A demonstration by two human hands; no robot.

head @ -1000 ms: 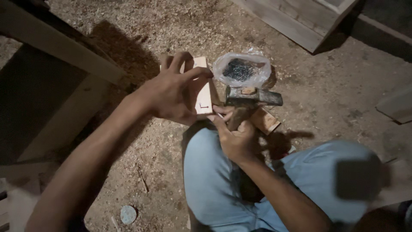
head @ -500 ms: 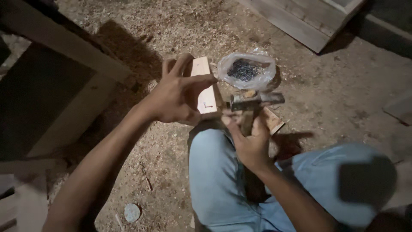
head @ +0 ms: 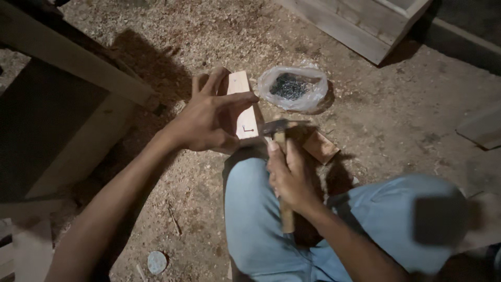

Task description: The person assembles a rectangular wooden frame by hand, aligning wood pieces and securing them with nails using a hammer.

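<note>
Both hands are busy at the middle of the frame. Left hand [head: 211, 117] reaches in from the lower left, fingers spread and curled over a pale wood strip [head: 244, 110], pinning it down with the fingertips near a small dark nail [head: 247, 128] that looks to be lying or leaning on the face of the wood, though the light is too dim to be sure. Right hand [head: 289, 175] is wrapped closed around the wooden handle of a hammer [head: 281, 156], whose handle runs up the frame from the lap and whose dark head sits just beside the near end of the strip.

That strip lies with its long axis running from centre frame up and slightly left, away from the person; the left hand is on it, the hammer head is just to its right, so the hammer is the closer tool to the nail.

Going down in size: blue-jeaned legs [head: 250, 230] fill the lower centre; a short reddish block [head: 321, 147] lies right of the hammer; a clear plastic bag of dark nails [head: 294, 87], rounded and crumpled, sits just above and right of the strip on the sawdust floor [head: 396, 115].
</note>
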